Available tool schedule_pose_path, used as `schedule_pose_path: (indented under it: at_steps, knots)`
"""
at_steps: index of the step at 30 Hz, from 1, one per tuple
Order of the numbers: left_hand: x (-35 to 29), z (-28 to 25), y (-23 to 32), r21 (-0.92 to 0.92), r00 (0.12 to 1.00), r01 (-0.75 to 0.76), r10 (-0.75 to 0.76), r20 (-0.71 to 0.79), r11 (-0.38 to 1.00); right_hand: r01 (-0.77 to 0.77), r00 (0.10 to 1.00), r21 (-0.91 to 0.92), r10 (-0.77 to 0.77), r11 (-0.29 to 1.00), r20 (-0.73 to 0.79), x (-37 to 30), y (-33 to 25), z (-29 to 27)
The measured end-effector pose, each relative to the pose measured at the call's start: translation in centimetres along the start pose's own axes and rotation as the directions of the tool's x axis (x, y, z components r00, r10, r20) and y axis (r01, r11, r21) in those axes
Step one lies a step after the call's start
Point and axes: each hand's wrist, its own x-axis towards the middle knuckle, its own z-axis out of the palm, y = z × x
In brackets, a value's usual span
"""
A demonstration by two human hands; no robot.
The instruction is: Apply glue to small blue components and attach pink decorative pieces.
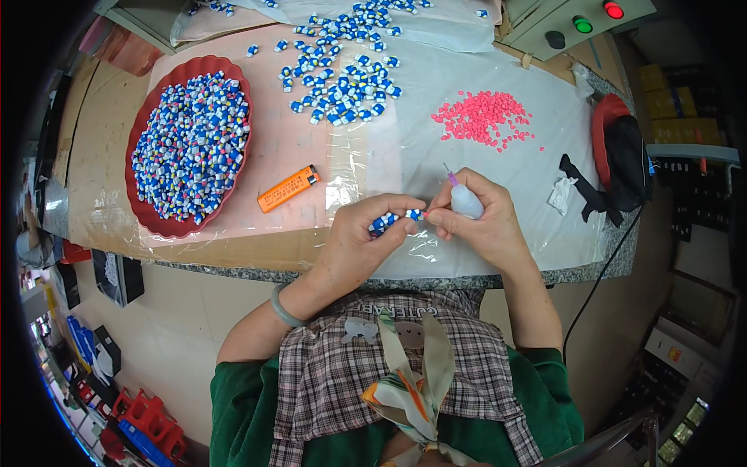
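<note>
My left hand (pixel 359 237) is closed around several small blue-and-white figures (pixel 382 225). Between its thumb and fingertips one such figure (pixel 413 215) is held out toward the right. My right hand (pixel 494 229) grips a squeeze bottle (pixel 467 202) with a purple collar and a thin needle tip pointing up and away. The thumb and forefinger of that same hand meet at a tiny pink piece (pixel 425 215), which appears to touch the end of the held figure. Beyond my hands lie a scatter of pink heart-like pieces (pixel 486 117) and a heap of blue-and-white figures (pixel 354 93).
A red scalloped tray (pixel 194 64) full of figures stands at left. An orange lighter (pixel 288 189) lies beside it. To the right are a crumpled white tissue (pixel 560 194), a black strap (pixel 587 187) and a dark pouch (pixel 629 159). A control box (pixel 576 23) stands at the back.
</note>
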Motion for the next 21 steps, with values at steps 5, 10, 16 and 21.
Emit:
schedule_pose_path:
  at_steps: [5, 10, 16, 21]
  knots:
    - [-0.2, 0.57, -0.22, 0.05, 0.994, -0.102, 0.103, -0.028, 0.994, -0.028, 1.0, -0.096, 0.028, 0.995, 0.004, -0.43, -0.39, 0.35]
    - [-0.28, 0.79, -0.25, 0.086, 0.991, -0.121, 0.125, -0.04, 0.989, -0.057, 0.998, -0.111, 0.056, 0.992, -0.007, -0.49, -0.24, 0.34]
    - [-0.47, 0.75, 0.49, 0.148, 0.987, -0.147, 0.154, -0.038, 0.978, -0.069, 0.998, -0.118, 0.07, 0.991, -0.002, -0.45, -0.28, 0.53]
    - [-0.3, 0.87, 0.05, 0.167, 0.984, -0.159, 0.17, -0.051, 0.973, -0.115, 0.993, -0.095, 0.114, 0.989, -0.016, -0.05, -0.12, 0.61]
